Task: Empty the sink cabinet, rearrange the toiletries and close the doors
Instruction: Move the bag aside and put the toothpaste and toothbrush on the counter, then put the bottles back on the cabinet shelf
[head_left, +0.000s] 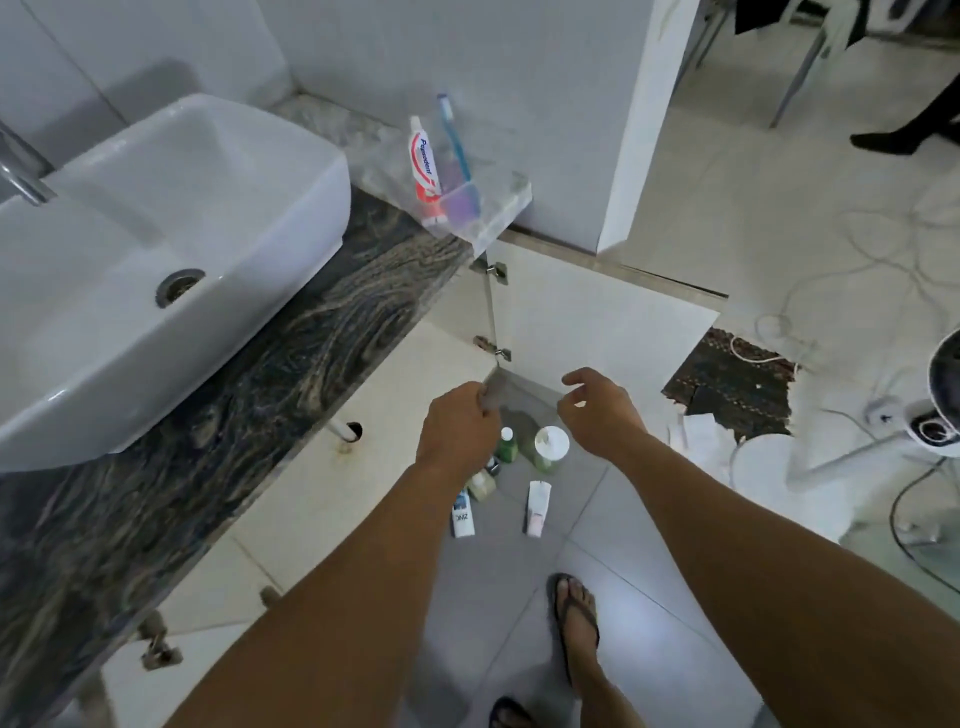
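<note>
Head view looks down past both bare forearms to the open sink cabinet. The left hand (457, 423) has its fingers curled together near the lower corner of the open right-hand door (597, 322); whether they pinch the door's edge or something small I cannot tell. The right hand (597, 410) hangs just beside it, fingers loosely spread and holding nothing. On the grey floor tiles (519, 597) directly below the hands stand and lie the toiletries: a green bottle (506, 446) and a white-lidded jar (550, 447) upright, a small pale bottle (482, 483), then a white tube (462, 515) and a second tube (537, 506) flat. Grouped there, they seem to be the cabinet's contents set out within reach for sorting. The white inner shelf (363, 415) looks bare where visible. Above, a white basin (171, 249) sits on a dark veined counter (291, 353), with a clear holder (457, 200) keeping toothpaste and toothbrush upright. Cables and a fan base (769, 462) lie on the floor to the right.
</note>
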